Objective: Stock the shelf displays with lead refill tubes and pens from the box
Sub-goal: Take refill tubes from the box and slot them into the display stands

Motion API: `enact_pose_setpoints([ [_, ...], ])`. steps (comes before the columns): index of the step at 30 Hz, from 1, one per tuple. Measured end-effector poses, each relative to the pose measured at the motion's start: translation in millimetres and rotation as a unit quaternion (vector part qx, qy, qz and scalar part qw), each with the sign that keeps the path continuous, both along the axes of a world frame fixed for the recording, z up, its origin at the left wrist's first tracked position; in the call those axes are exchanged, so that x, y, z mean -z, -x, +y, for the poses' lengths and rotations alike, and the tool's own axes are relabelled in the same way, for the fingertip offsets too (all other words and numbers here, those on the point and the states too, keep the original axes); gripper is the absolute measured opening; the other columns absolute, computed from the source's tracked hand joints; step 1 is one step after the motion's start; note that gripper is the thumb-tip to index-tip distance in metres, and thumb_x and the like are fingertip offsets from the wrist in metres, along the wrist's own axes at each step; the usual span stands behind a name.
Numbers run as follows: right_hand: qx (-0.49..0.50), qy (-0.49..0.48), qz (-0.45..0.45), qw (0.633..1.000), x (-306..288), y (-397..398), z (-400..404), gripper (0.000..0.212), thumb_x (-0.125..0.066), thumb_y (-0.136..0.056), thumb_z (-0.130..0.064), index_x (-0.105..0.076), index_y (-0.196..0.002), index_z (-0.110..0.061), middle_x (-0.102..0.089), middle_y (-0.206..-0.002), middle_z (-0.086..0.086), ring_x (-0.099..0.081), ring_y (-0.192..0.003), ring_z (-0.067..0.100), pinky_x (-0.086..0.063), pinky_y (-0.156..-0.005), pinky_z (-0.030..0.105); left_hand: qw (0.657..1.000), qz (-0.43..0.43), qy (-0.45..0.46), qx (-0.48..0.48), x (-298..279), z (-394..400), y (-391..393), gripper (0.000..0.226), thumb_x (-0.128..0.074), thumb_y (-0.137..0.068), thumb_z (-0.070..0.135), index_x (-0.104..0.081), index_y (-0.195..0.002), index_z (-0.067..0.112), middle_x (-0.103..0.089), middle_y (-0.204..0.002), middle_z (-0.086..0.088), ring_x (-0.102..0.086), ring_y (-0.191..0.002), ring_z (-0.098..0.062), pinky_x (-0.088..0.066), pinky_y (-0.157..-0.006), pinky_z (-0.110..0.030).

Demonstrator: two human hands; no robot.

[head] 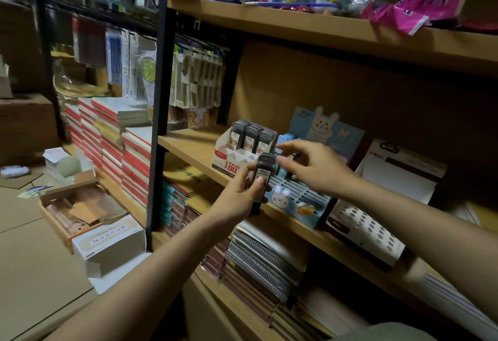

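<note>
Standing upright in the left hand (pixel 239 192), a dark stack of lead refill tubes (pixel 262 179) is being held in front of the middle wooden shelf (pixel 188 144), just ahead of the gap between two displays. The left fingers are curling around the stack's lower half, with the thumb pressing on its labelled face, so the hand is clamped on the tubes. The right hand (pixel 318 168) is reaching in from the right, its thumb and forefinger pinching together at the top of the stack, where a small blue item is showing; whether they are gripping the stack or that item cannot be told.

Sitting behind and to the left of the held stack, a white and red display box (pixel 231 160) is carrying three more upright tubes (pixel 249 138) in its rear row, while its front compartments are showing white dividers. Standing to the right, touching or just beside that box, a blue rabbit display (pixel 299 198) is presenting slotted rows and a tall rabbit-printed backing card (pixel 326 130). A white perforated tray (pixel 369 227) is lying further right on the same shelf.

Lying on the shelf below, spiral notebooks (pixel 258 260) are stacked flat. Resting on the floor at left, an open cardboard box (pixel 78 208) is sitting beside a white carton (pixel 107 243).
</note>
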State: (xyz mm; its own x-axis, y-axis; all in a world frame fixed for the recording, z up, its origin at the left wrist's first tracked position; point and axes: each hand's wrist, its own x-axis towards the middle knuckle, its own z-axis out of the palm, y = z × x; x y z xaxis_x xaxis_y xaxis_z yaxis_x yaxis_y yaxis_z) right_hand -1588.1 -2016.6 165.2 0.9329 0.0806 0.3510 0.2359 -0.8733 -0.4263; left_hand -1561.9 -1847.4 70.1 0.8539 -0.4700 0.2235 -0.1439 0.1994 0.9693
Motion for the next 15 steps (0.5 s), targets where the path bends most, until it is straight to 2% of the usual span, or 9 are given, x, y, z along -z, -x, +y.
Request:
enact_pose_setpoints([
  [3,-0.042,0.037,-0.004,0.998,-3.4,-7.5,22.5,0.039,-0.068,-0.088,-0.04,-0.064,-0.124,-0.027,-0.068,-0.108,-0.012,-0.064,-0.092,0.0,-0.053,-0.081,0.02,1.0,-0.022,-0.013,-0.006,-3.2,5.8,-4.0,0.024,-0.044,-0.102,0.027,-0.053,-0.117,0.043,-0.067,-0.098,0.01,-0.066,-0.081,0.001,-0.05,-0.065,-0.022],
  [7,-0.024,0.036,-0.015,0.999,-11.3,-23.0,34.6,0.029,-0.076,-0.082,-0.033,-0.073,-0.11,-0.026,-0.073,-0.096,-0.011,-0.066,-0.082,-0.003,-0.052,-0.076,0.016,0.999,-0.035,-0.019,-0.021,-8.5,17.4,-16.5,0.024,-0.045,-0.102,0.028,-0.053,-0.122,0.037,-0.068,-0.097,0.006,-0.066,-0.079,-0.002,-0.052,-0.068,-0.022],
  [10,-0.031,0.011,0.009,0.999,-16.2,-35.5,40.0,0.022,-0.079,-0.081,-0.029,-0.073,-0.102,-0.027,-0.074,-0.085,-0.011,-0.069,-0.073,-0.001,-0.056,-0.072,0.019,0.998,-0.044,-0.026,-0.039,-9.7,24.6,-27.5,0.026,-0.048,-0.1,0.029,-0.054,-0.125,0.033,-0.067,-0.107,0.002,-0.065,-0.093,-0.008,-0.052,-0.078,-0.029],
  [12,-0.033,-0.001,0.01,0.999,-24.4,-45.3,42.5,0.021,-0.078,-0.081,-0.022,-0.074,-0.102,-0.02,-0.074,-0.085,-0.007,-0.071,-0.073,0.004,-0.06,-0.074,0.025,0.994,-0.063,-0.05,-0.077,-10.6,27.3,-35.2,0.033,-0.052,-0.098,0.033,-0.05,-0.13,0.03,-0.06,-0.121,0.0,-0.06,-0.107,-0.014,-0.054,-0.085,-0.03],
  [15,0.003,-0.006,-0.028,1.0,-44.9,-65.3,39.5,0.023,-0.076,-0.083,-0.019,-0.073,-0.105,-0.015,-0.072,-0.094,-0.001,-0.069,-0.084,0.011,-0.059,-0.081,0.032,0.947,-0.163,-0.175,-0.216,-9.6,34.0,-50.5,0.05,-0.056,-0.094,0.037,-0.041,-0.14,0.022,-0.037,-0.141,-0.001,-0.041,-0.126,-0.015,-0.047,-0.099,-0.033],
])
